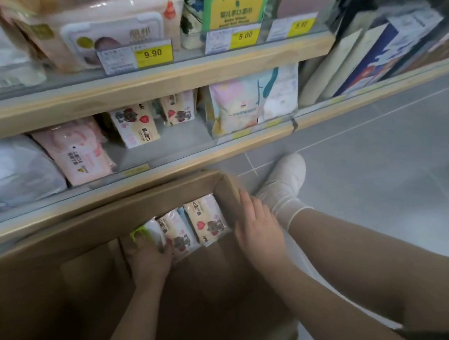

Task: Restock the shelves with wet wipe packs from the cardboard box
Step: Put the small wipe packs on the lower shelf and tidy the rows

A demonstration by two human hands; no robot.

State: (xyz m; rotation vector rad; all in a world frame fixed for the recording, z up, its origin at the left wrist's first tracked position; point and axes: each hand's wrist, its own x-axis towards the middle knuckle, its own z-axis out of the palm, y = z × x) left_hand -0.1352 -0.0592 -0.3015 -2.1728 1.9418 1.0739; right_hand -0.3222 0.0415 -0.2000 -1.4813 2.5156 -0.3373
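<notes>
**Reaching into the box below the shelf**

Crouched before a wooden shelf [162, 173], with a cardboard box [85, 228] open on the floor beneath it. Left hand [149, 258] down inside the box, fingers [168, 249] curled round a wet wipe pack with a green tab [148, 233], gripping its near end. Just beyond and to the right of those fingers, two more packs in the box [193, 225], cream with a red heart and a small animal print, leaning side by side against the far wall. Right hand [257, 227] resting on the box's right wall, fingers [246, 203] straight and relaxed, laid over the rim, holding nothing.

Above the fingers, on the lower shelf: two matching heart packs [137, 125] standing upright with bare shelf in front of them, a pink pack [77, 154] to their left, a pale blue-white bundle [7, 170] further left, a pastel bag [252, 103] to the right. Higher still, larger packs behind yellow price tags [153, 53] reading 9.90 and 5.00. Right of the right hand, a foot in a white shoe [288, 177] on grey floor tiles [382, 153].
</notes>
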